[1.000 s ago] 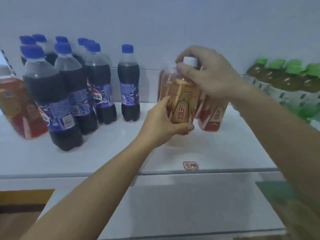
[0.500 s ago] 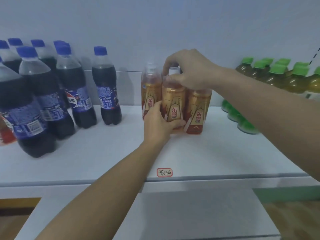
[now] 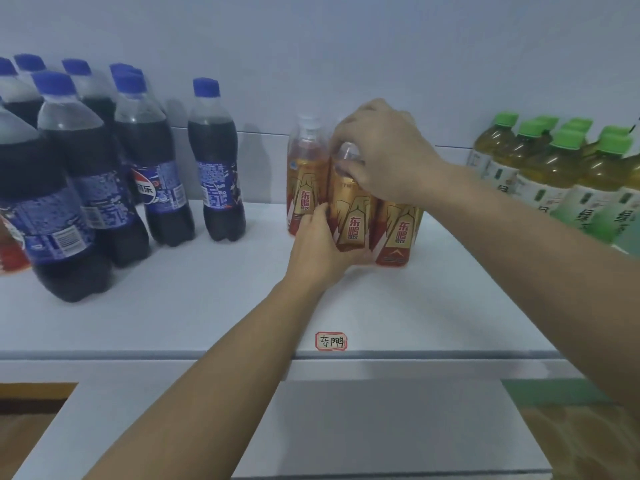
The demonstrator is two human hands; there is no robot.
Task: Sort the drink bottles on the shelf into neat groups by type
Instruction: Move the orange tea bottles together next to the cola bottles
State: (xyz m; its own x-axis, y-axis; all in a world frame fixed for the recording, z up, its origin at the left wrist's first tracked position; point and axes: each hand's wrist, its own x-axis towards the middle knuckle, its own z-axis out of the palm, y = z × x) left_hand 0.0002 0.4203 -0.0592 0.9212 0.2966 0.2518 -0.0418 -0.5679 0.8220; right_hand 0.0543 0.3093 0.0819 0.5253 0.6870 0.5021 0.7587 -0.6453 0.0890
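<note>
Both our hands grasp the middle gold energy-drink bottle [image 3: 349,216]: left hand [image 3: 320,245] round its base, right hand [image 3: 379,154] over its cap. It stands upright on the white shelf [image 3: 207,306], touching its neighbours [image 3: 398,233], cola bottles [image 3: 156,174] well left.

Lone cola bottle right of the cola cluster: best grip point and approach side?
Judging by its pose, grip the lone cola bottle at the narrow waist around its label, coming from the front or its right. It stands upright with bare shelf on those sides; the cola cluster crowds its left, the wall its back.
</note>
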